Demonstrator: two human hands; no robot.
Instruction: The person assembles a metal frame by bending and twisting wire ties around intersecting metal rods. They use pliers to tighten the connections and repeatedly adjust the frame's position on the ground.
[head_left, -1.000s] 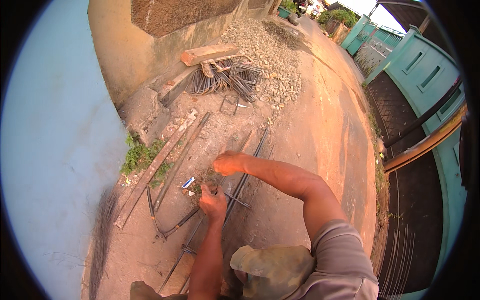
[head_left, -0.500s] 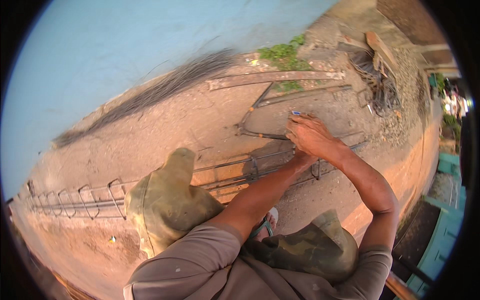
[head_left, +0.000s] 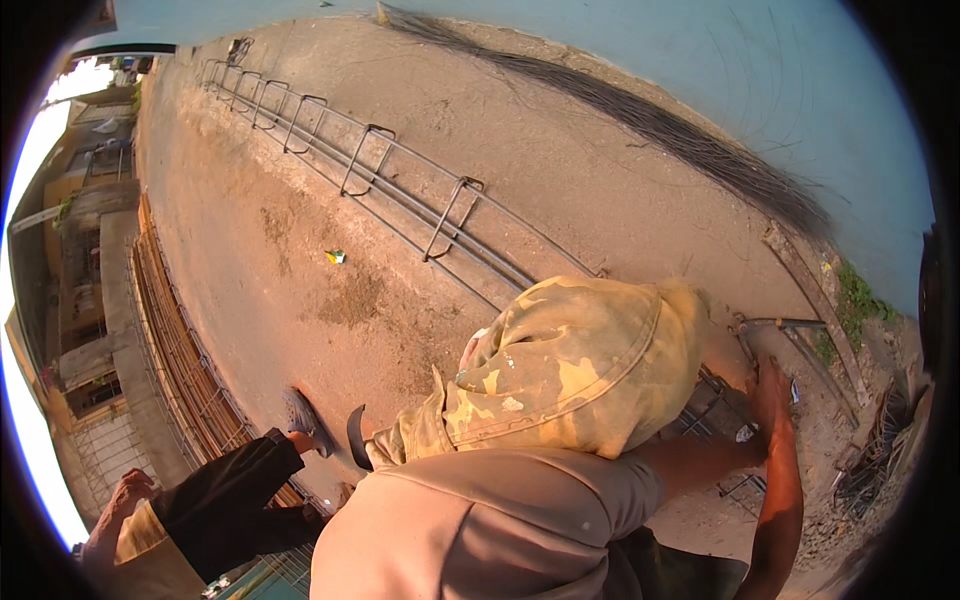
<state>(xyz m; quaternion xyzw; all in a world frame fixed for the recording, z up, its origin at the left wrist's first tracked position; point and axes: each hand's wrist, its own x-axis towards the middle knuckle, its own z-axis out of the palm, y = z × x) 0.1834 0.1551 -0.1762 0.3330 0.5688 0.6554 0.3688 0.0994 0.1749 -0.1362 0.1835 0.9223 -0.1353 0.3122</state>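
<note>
At the right side, my right hand (head_left: 770, 395) is bent over a rebar cage, its fingers small and partly turned away, closed round something I cannot make out. My left forearm (head_left: 705, 465) reaches beneath it, and the left hand is hidden behind the right wrist. The long rebar cage (head_left: 447, 222), straight bars with square stirrups, runs from the far left, behind my camouflage-trousered knee (head_left: 580, 370), to my hands. A small blue-and-white item (head_left: 795, 390) shows beside the right hand. Just beyond the fingers lies a dark bent bar (head_left: 790, 323).
A bundle of thin dark rods (head_left: 640, 115) lies along the blue wall. A plank (head_left: 820, 305) and a tangled wire heap (head_left: 875, 460) are at the right. Another person, with a grey shoe (head_left: 305, 420), is at lower left near long stacked bars (head_left: 175, 330).
The view has swung left, so my hands now sit at the right side and the other person shows at lower left. My hands stay together at the cage.
</note>
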